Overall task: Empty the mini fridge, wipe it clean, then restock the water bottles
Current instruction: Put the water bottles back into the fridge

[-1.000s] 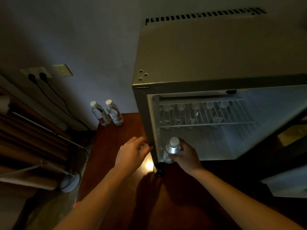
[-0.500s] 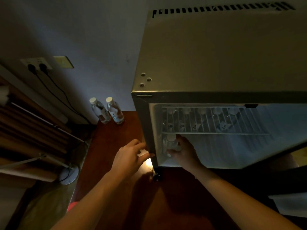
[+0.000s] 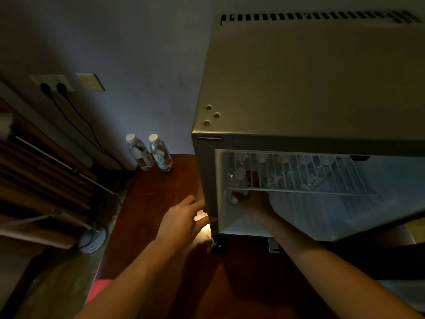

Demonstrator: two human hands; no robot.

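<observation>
In the head view, the right hand (image 3: 251,199) reaches into the open grey metal mini fridge (image 3: 310,88) and its fingers curl round a clear plastic water bottle with a white cap (image 3: 236,180), which stands upright in the front left corner, just under the white wire shelf (image 3: 299,180) and directly ahead of that hand. The left hand (image 3: 184,221) rests with loosely spread fingers on the fridge's left front edge and grips nothing. Two more clear water bottles (image 3: 150,153) stand upright on the dark red-brown wooden surface (image 3: 161,199), beyond the left hand, so I judge the left hand is the nearer one for them.
</observation>
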